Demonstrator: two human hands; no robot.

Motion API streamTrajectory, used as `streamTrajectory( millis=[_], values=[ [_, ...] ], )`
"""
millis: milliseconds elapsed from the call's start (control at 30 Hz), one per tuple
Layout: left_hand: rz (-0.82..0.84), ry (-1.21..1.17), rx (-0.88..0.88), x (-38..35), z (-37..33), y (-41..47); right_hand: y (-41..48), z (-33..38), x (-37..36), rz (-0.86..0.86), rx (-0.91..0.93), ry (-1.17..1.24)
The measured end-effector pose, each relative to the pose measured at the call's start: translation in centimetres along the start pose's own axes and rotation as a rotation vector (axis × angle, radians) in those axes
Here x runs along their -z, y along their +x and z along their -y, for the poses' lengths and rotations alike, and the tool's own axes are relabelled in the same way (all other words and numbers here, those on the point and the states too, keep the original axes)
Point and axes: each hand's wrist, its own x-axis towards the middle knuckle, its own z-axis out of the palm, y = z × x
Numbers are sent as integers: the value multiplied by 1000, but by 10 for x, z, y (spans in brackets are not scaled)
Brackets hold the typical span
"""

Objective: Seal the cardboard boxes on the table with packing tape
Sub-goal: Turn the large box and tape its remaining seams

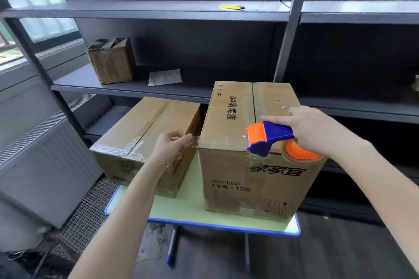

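Plainly everything turns on the short strip of clear tape (pixel 195 141) stretched between the two hands. As far as the glare shows, it runs left to right along the near top edge of the taller box (pixel 229 165). That puts it crosswise to the box's centre seam (pixel 254 102), which runs from the near edge away toward the shelving. The taller box stands at the near right corner of the table (pixel 192 208). The lower box (pixel 145 124) sits just beside it toward the far left corner, its own top seam already shiny with tape. The left hand (pixel 173 146) is off the taller box's near left top corner, in the gap between the boxes, with thumb and forefinger pinched on the tape's free end and the forearm coming up from the near left. The right hand (pixel 317 130) is over the near right part of the lid, fingers wrapped round the handle of the blue and orange tape dispenser (pixel 269 136). The dispenser's orange mouth points left at the other hand, and its roll (pixel 301 155) hangs just past the near edge. The right hand is the nearer one to the seam, and the dispenser's mouth sits almost on it. By my reckoning the strip must either be turned to lie along the seam or be pressed down across its near end; which is meant I cannot tell.
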Motion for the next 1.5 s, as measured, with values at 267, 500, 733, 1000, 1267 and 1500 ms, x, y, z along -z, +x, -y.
streamTrajectory(
  millis=[267,500,733,1000,1267,1500],
  values=[
    [44,-54,-40,4,6,3,1,4,-1,19,-8,-56],
    [40,-10,-8,2,12,5,3,3,1,35,24,-73],
    [-4,-12,-15,-4,18,7,2,3,1,5,45,-85],
    [-18,50,-32,3,14,11,2,5,1,-10,45,-31],
    [84,-24,203,-18,37,10,4,11,3,-14,67,-49],
    [196,-198,424,-38,55,1,0,11,6,-13,75,-114]
  ],
)
